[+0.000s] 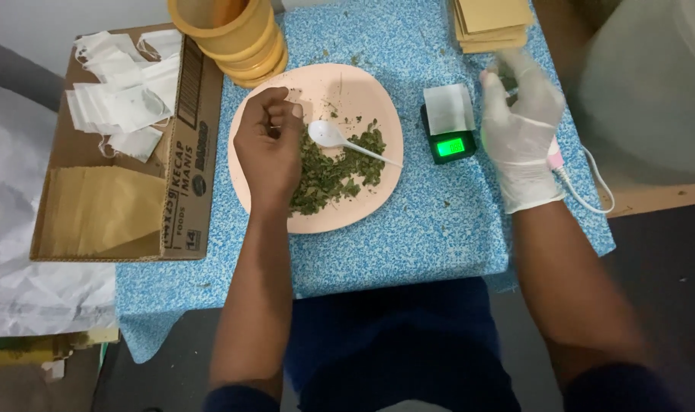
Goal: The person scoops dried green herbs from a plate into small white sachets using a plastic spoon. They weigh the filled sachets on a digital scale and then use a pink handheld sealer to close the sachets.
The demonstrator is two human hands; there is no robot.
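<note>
My bare left hand (267,141) rests on the pink plate (378,99), fingers curled over the left side of a heap of dried green leaves (332,169); nothing shows in its grip. A white plastic spoon (334,137) lies on the plate beside it. My right hand (519,130), in a white glove, hovers to the right of a small black pocket scale (448,126) with a lit green display and a white sachet on its pan. Its fingertips pinch a bit of green leaf.
A cardboard box (126,175) holding white empty tea bags stands at the left. Stacked yellow tubs (233,38) sit behind the plate. A pile of brown envelopes (491,23) lies at the back right. A white cable (592,187) trails over the blue speckled tablecloth (416,236).
</note>
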